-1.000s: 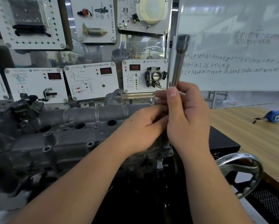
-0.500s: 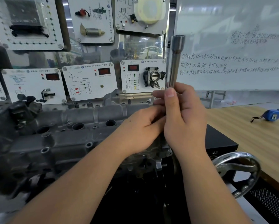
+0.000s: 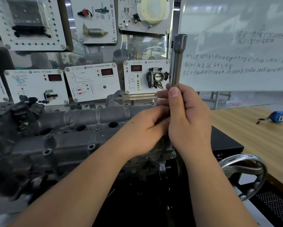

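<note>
Right hand (image 3: 189, 118) fingers (image 3: 162, 95) clamped round upright socket tube (image 3: 178, 61), tube rising above them. Left hand (image 3: 145, 130) fingers curled at tube's base, grip unclear. Engine head (image 3: 68, 136) beneath; handwheel (image 3: 245, 174) lower right.

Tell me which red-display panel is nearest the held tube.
The rightmost panel, carrying the throttle body, right beside the metal tube; the other two hang farther left.

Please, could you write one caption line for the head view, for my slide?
The right hand grips a long socket upright over the engine; the left hand meets it lower down.
</note>
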Motion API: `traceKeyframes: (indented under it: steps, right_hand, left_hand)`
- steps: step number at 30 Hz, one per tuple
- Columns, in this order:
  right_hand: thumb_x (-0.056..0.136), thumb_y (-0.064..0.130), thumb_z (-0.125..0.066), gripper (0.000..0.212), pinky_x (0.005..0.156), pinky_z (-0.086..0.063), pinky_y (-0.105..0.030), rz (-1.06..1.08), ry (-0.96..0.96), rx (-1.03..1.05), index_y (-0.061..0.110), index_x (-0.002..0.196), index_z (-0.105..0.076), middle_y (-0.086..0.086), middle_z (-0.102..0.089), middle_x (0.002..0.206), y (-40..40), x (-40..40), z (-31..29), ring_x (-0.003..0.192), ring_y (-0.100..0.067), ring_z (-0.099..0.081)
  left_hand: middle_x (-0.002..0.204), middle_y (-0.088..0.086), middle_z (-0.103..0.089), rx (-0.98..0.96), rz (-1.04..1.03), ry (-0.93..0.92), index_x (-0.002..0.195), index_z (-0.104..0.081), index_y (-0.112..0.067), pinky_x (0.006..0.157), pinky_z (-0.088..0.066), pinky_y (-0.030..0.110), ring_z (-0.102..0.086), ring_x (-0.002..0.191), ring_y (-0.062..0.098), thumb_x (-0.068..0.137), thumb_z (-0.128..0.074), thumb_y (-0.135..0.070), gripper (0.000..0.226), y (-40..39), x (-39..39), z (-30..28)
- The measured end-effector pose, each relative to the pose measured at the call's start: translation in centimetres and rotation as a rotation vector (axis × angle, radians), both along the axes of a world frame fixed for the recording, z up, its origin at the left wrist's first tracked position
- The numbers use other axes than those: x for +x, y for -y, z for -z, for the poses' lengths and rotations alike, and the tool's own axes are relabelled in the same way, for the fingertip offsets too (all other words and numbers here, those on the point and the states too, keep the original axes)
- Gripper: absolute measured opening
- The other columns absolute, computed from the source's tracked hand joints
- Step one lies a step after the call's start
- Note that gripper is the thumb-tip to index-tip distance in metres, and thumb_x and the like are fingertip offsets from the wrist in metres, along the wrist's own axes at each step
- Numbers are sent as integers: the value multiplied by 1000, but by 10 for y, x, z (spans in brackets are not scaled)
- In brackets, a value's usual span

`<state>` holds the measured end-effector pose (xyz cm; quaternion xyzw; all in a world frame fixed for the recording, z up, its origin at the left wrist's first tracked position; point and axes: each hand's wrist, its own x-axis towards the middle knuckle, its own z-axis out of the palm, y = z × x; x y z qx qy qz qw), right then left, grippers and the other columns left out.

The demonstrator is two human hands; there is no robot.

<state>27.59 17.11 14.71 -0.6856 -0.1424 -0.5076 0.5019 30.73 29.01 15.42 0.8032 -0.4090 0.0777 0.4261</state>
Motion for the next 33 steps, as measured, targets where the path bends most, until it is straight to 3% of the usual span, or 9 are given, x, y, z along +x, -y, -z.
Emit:
traceKeyframes:
  steps: [5,8,10,14,19,24,27,33]
  right_hand:
    - [104,34,-44,21,77,-54,-21,-1,-1,10,37,98,-64,17,-73,95,3,0,-1,90,-1,-69]
    - [100,36,-57,16,78,-57,-26,-48,-39,50,40,116,-56,16,-75,94,6,0,1,90,-3,-71]
    - [96,35,-65,21,77,-59,-33,-56,-36,66,44,111,-54,14,-75,93,7,0,1,86,-6,-72]
    - [98,33,-60,9,79,-59,-29,-38,-26,55,40,103,-59,16,-75,97,7,-1,0,91,-3,-71]
    - [101,31,-50,15,82,-57,-33,-76,-73,45,32,107,-63,17,-75,100,7,-1,-1,96,-6,-71]
    - [97,36,-62,21,75,-57,-31,-100,-68,100,27,116,-64,12,-77,92,8,-2,0,88,-8,-73]
    - [96,32,-65,17,78,-57,-35,-95,-51,104,34,112,-58,14,-77,95,7,-1,2,90,-8,-74]
    - [102,33,-48,17,86,-58,-44,-58,-48,43,44,101,-61,16,-75,103,4,0,1,98,-9,-72]
  left_hand:
    - [83,-4,-70,-9,-26,9,104,-61,-27,66,-58,42,-64,62,8,104,-55,-27,6,3,1,1]
    - [103,-7,-74,-21,-35,3,121,-63,-28,85,-58,46,-71,90,10,103,-56,-27,19,5,2,1]
    - [112,-8,-73,-25,-31,-2,129,-61,-30,91,-57,46,-71,101,12,103,-56,-28,27,5,1,1]
    - [108,-2,-74,-23,-54,-10,123,-64,-25,88,-56,50,-71,98,18,106,-51,-34,24,4,0,0]
    - [102,-3,-74,0,-54,-28,116,-65,-23,88,-54,47,-70,95,16,108,-47,-33,22,2,-2,-1]
    - [108,-7,-73,7,-66,17,125,-62,-27,88,-56,45,-70,97,11,106,-52,-32,22,4,0,0]
    - [110,-4,-73,9,-59,10,125,-61,-25,90,-56,48,-70,100,15,105,-52,-30,22,4,0,0]
    - [102,-4,-74,4,-35,-13,119,-64,-24,86,-56,48,-70,92,15,107,-50,-31,20,1,-2,-1]
